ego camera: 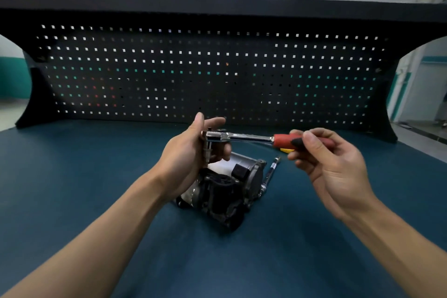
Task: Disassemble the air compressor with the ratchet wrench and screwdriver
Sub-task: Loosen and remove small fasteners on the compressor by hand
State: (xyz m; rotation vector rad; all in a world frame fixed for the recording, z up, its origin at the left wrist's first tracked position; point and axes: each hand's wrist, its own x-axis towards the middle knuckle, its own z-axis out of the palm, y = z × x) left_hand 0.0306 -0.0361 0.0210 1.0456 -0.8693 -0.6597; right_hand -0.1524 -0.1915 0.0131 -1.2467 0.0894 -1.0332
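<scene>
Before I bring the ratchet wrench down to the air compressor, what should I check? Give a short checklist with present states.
Chrome ratchet wrench with red-and-black handle gripped: ok, left hand holds its head, right hand pinches the handle.
Dark metal air compressor resting on the blue table: ok.
Its socket seated on the compressor: not ok, the wrench is in the air.
Compressor steadied by hand: not ok, both hands hold the wrench.
Size of socket right: cannot tell.

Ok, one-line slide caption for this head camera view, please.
Left hand grips the head of the ratchet wrench, right hand pinches its red handle, above the air compressor on the blue bench.
</scene>
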